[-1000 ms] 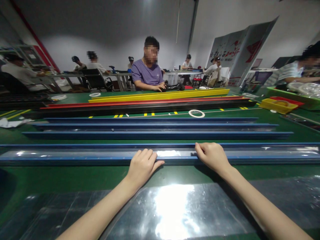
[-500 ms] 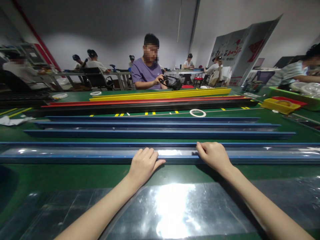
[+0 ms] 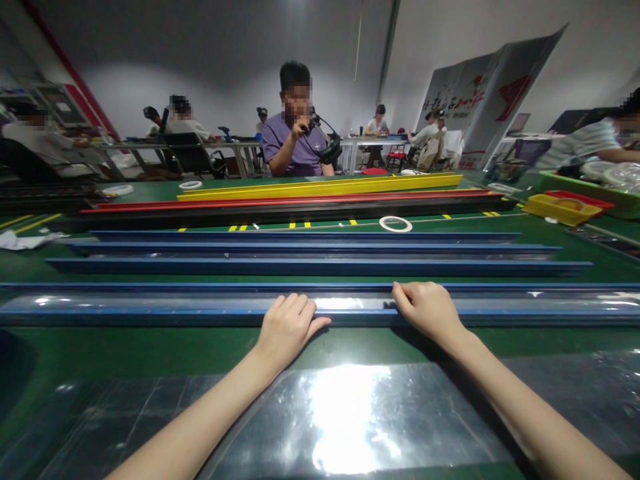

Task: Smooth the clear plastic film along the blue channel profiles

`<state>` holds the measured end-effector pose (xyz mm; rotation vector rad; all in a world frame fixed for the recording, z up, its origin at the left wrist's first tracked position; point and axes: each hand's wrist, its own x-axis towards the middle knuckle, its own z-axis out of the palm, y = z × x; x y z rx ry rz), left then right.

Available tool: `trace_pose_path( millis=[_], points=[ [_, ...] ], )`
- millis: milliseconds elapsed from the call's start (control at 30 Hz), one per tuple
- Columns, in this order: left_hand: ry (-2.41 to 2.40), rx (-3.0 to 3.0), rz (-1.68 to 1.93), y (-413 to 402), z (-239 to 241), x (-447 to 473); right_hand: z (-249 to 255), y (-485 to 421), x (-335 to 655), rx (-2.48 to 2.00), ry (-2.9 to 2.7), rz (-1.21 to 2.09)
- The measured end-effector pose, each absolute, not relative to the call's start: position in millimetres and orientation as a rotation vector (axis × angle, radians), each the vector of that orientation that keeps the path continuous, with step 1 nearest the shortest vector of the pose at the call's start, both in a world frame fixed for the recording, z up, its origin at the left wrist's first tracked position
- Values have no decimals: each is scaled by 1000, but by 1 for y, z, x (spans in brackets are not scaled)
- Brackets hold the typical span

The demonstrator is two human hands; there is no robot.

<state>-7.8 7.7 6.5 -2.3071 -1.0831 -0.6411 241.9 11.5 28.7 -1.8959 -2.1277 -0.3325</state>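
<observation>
The left hand (image 3: 289, 330) stays curled around the near rim of the nearest blue channel (image 3: 165, 319), unmoved across the near table (image 3: 130, 347). On the far side, a co-worker (image 3: 276, 139) has raised a black device (image 3: 330, 151). The right hand (image 3: 429, 311) stays curled over the channel, hold hidden; work stands unchanged.

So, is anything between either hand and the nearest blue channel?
Nothing visible: the left hand rests directly on the nearest blue channel, and the right hand is over it, though its exact contact is hidden.
</observation>
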Motion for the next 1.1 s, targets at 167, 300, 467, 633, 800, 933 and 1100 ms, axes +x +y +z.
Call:
trace_pose_path(
  millis=[167, 300, 467, 633, 800, 933, 1100],
  points=[
    [-1081, -2310, -648, 8, 6, -8, 28, 11, 243, -1878, -2195, -328],
    [-1080, -2315, -649, 8, 6, -8, 27, 10, 243, -1871, -2191, -373],
    [-1079, -2323, -661, 9, 6, -8, 30, 9, 241, -1730, -2282, -575],
    [-1089, -2333, -667, 9, 4, -8, 37, 5, 228, -1485, -2379, -660],
    [-1093, -2333, -668, 9, 4, -7, 36, 4, 210, -1266, -2524, -352],
    [-1092, -2322, -666, 9, 4, -7, 32, 4, 205, -1196, -2547, -241],
    [-1086, -2321, -672, 10, 3, -7, 29, 4, 207, -1145, -2558, -224]
  ],
)
